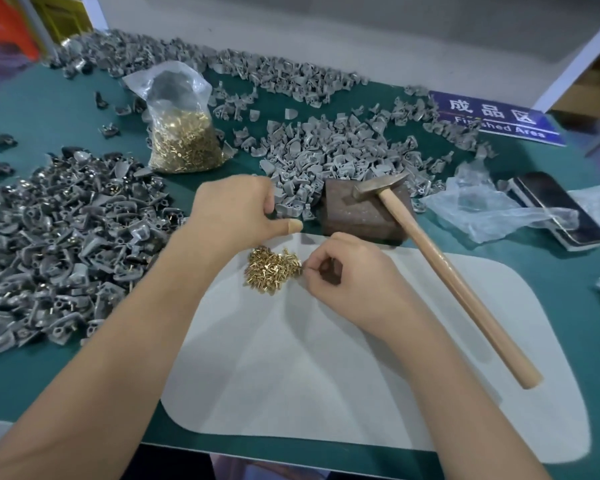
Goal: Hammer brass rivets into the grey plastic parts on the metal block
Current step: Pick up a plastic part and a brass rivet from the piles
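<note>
1. Brass rivets (273, 270) are seen in a small loose heap on the far left part of a pale mat (326, 358), which lies at the near edge of the green desk (575, 306).
2. Right hand (347, 282) is curled at the heap's right side, fingertips pinched together; a rivet is probably being picked, though none can be made out between the fingers.
3. Left hand (236, 209) is set at the near edge of the middle pile of grey parts (333, 147), fingers bent onto one part; whether it is already gripped or only touched cannot be told.
4. Metal block (364, 213) stands just beyond the mat's far edge. No part is seen on it.
5. Hammer (430, 258) is left unheld, head resting on the block, wooden handle slanting down across the mat's right side.
6. Done so far, as judged: a large heap of parts (59, 247) at the desk's left edge shows brass pins here and there, so many pieces appear riveted already.
7. Left to do, as judged: the middle pile and a long row of parts along the far edge look unriveted, and a bag of rivets (184, 133) stands well filled toward the far left. Much work is taken to remain.
8. Present cycle is judged to be at its start: part and rivet being fetched, seating and hammering not yet done.
9. Phone (558, 209) and crumpled plastic film (492, 206) lie at the right edge, clear of the work.
</note>
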{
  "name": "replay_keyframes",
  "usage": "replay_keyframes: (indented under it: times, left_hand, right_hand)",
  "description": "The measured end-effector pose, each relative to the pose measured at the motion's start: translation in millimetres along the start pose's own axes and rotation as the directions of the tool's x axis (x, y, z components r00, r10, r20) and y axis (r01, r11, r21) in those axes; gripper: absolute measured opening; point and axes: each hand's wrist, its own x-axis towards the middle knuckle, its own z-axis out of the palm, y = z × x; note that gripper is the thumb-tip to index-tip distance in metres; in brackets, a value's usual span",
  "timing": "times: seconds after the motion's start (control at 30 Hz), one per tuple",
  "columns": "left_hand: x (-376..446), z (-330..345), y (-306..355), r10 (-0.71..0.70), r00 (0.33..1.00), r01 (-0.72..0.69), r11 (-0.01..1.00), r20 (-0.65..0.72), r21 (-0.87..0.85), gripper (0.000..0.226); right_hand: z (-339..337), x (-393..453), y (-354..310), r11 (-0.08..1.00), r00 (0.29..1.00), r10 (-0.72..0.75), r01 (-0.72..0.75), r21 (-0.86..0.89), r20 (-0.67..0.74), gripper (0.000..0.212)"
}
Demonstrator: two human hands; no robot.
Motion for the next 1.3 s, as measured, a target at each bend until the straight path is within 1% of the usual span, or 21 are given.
replay_keyframes:
  times: [0.1, 0.17, 0.3, 0.4, 0.43, 0.6, 0.67, 0.73, 0.8, 0.83, 0.9, 1.0, 1.07, 1.13, 1.17, 1.23, 1.3]
  left_hand:
    - [-4, 7, 0, -0.002, 0.999, 0.002, 1.0, -0.039, -0.008, 0.045]
    - [-5, 5, -2, 0.025, 0.998, -0.027, 1.0, -0.065, -0.017, 0.033]
    - [-8, 2, -8, 0.066, 0.996, -0.07, 0.996, -0.058, -0.06, 0.015]
    - [-8, 2, -9, 0.072, 0.996, -0.075, 0.995, -0.046, -0.065, 0.024]
    - [-8, 2, -9, 0.078, 0.996, -0.081, 0.994, -0.047, -0.071, 0.024]
    - [-12, 5, -10, 0.074, 0.995, -0.083, 0.984, -0.062, -0.155, 0.011]
    - [-12, 4, -8, 0.07, 0.993, -0.09, 0.965, -0.091, -0.245, 0.009]
    - [-12, 4, 0, 0.081, 0.978, -0.153, 0.907, -0.193, -0.393, 0.009]
    - [-14, 6, 13, 0.112, 0.946, -0.255, 0.836, -0.303, -0.486, 0.014]
    - [-16, 7, 19, 0.142, 0.935, -0.298, 0.811, -0.323, -0.503, 0.019]
    - [-17, 13, 28, 0.202, 0.929, -0.344, 0.78, -0.31, -0.523, 0.022]
    - [-13, 20, 34, 0.197, 0.947, -0.315, 0.724, -0.254, -0.614, 0.019]
    - [-8, 20, 39, 0.156, 0.955, -0.29, 0.675, -0.253, -0.678, 0.014]
    - [-2, 18, 42, 0.1, 0.957, -0.27, 0.653, -0.272, -0.708, 0.005]
    - [1, 17, 43, 0.076, 0.957, -0.26, 0.651, -0.279, -0.713, 0.004]
    - [8, 17, 44, 0.044, 0.959, -0.237, 0.665, -0.28, -0.708, 0.011]
    - [13, 19, 46, 0.028, 0.967, -0.196, 0.717, -0.253, -0.669, 0.016]
  right_hand:
    - [-4, 3, 1, 0.998, 0.999, 0.023, -0.021, 0.059, -0.034, 0.007]
    - [-7, 3, 2, 0.993, 0.998, 0.032, -0.026, 0.111, -0.051, 0.01]
    - [-8, 2, 3, 0.985, 0.995, 0.067, -0.054, 0.163, -0.078, 0.013]
    - [-8, 2, 5, 0.971, 0.987, 0.124, -0.099, 0.216, -0.105, 0.015]
    - [-8, 3, 6, 0.969, 0.985, 0.133, -0.104, 0.225, -0.114, 0.015]
    - [-7, 0, 6, 0.96, 0.984, 0.132, -0.096, 0.264, -0.122, 0.016]
    - [-7, 0, 5, 0.953, 0.981, 0.135, -0.091, 0.288, -0.139, 0.016]
    - [-8, 1, 5, 0.942, 0.973, 0.158, -0.097, 0.323, -0.169, 0.015]
    - [-9, 2, 7, 0.933, 0.963, 0.183, -0.107, 0.343, -0.198, 0.016]
    - [-9, 3, 8, 0.931, 0.958, 0.192, -0.109, 0.349, -0.212, 0.017]
    - [-10, 4, 10, 0.932, 0.949, 0.196, -0.102, 0.348, -0.247, 0.017]
    - [-9, 6, 12, 0.925, 0.933, 0.195, -0.073, 0.373, -0.301, 0.016]
    - [-12, 8, 17, 0.932, 0.925, 0.177, -0.048, 0.358, -0.338, 0.017]
    - [-14, 9, 23, 0.939, 0.919, 0.163, -0.033, 0.343, -0.358, 0.021]
    - [-15, 9, 26, 0.932, 0.915, 0.18, -0.042, 0.361, -0.36, 0.02]
    - [-16, 9, 28, 0.913, 0.904, 0.214, -0.051, 0.404, -0.371, 0.018]
    - [-16, 8, 27, 0.898, 0.896, 0.225, -0.038, 0.438, -0.383, 0.017]
